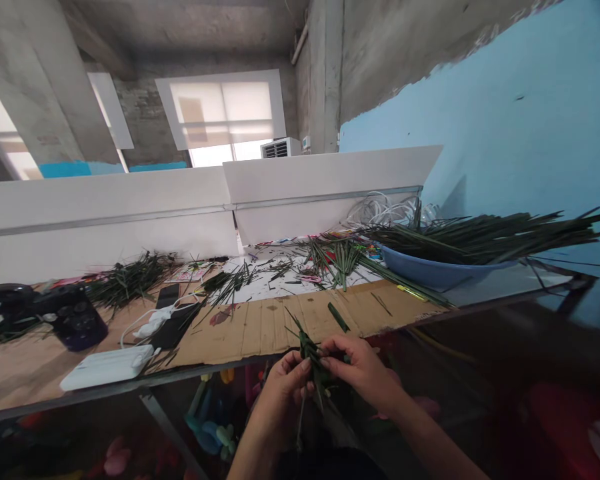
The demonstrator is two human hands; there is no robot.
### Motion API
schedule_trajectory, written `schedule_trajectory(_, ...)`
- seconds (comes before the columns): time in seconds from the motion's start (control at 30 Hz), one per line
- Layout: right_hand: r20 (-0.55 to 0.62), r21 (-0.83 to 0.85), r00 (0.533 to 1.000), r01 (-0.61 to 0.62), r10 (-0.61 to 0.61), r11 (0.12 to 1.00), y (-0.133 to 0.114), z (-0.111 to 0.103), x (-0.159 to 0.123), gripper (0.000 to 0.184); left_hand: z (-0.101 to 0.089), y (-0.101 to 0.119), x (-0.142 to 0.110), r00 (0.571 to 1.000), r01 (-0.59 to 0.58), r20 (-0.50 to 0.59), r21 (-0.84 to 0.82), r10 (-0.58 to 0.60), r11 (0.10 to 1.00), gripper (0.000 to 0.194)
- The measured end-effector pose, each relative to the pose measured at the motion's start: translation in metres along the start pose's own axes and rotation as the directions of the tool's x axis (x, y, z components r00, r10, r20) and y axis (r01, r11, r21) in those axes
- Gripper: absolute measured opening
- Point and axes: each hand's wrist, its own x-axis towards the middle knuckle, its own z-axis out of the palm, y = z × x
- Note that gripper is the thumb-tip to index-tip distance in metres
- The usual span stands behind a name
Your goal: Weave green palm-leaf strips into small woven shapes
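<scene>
Between my two hands, just off the table's front edge, is a small piece woven from green leaf strips (307, 347), with loose ends poking up and hanging down. My left hand (287, 377) pinches its lower left side between thumb and fingers. From the right, my right hand (353, 363) has thumb and forefinger closed on the strips at its upper side. My fingers hide part of the weave. Beyond my hands lies a sheet of cardboard (270, 327) with a short folded piece of leaf (339, 317) on it.
A blue basin (445, 270) heaped with long green leaves (485, 237) stands at the right. Cut leaf strips (343, 260) lie mid-table. A white power bank-like box (107, 368), a dark phone (173, 330) and a dark cup (77, 320) are left. White panels (330, 177) rise behind.
</scene>
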Motion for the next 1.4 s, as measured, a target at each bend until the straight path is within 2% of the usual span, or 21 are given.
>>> schedule_trajectory(0.13,0.002,0.159,0.999,-0.052,0.052,0.986,0.006,0.002,0.0,0.022,0.007,0.002,-0.005,0.999,-0.011,0.049,-0.014,0.012,1.0,0.024)
schedule_trajectory(0.3,0.027,0.372,0.992,-0.127,0.126,0.919,0.013,0.005,0.001,0.032,0.014,0.004,-0.011,0.996,0.009,0.089,-0.029,-0.006,1.0,0.028)
schedule_trajectory(0.53,-0.109,0.315,0.992,-0.033,0.07,0.948,0.014,0.008,0.002,0.037,0.012,0.0,-0.01,0.99,0.014,0.137,-0.011,-0.012,1.0,0.027)
schedule_trajectory(0.67,-0.167,0.28,0.983,-0.03,0.079,0.959,0.013,0.014,0.0,0.039,0.012,-0.001,-0.008,0.992,-0.014,0.125,-0.016,0.016,1.0,0.027)
schedule_trajectory(0.73,-0.18,0.323,0.977,-0.05,0.113,0.945,0.011,0.019,-0.004,0.038,0.012,-0.001,-0.008,0.994,-0.036,0.103,-0.026,0.039,0.999,0.028)
schedule_trajectory(0.87,-0.077,0.518,0.969,-0.162,0.235,0.84,0.01,0.025,-0.01,0.04,0.011,-0.002,-0.007,0.997,-0.051,0.06,-0.027,0.053,0.998,0.028)
schedule_trajectory(0.97,-0.022,0.583,0.958,-0.22,0.286,0.782,0.01,0.026,-0.011,0.042,0.012,-0.002,-0.007,0.996,-0.061,0.058,-0.014,0.062,0.998,0.027)
schedule_trajectory(1.23,-0.021,0.623,0.96,-0.205,0.278,0.755,0.018,0.026,-0.008,0.043,0.013,-0.002,-0.008,0.996,-0.044,0.074,-0.034,0.046,0.998,0.028)
schedule_trajectory(1.4,-0.018,0.621,0.971,-0.177,0.24,0.764,0.021,0.027,-0.008,0.044,0.012,-0.002,-0.009,0.998,-0.045,0.039,-0.034,0.046,0.998,0.031)
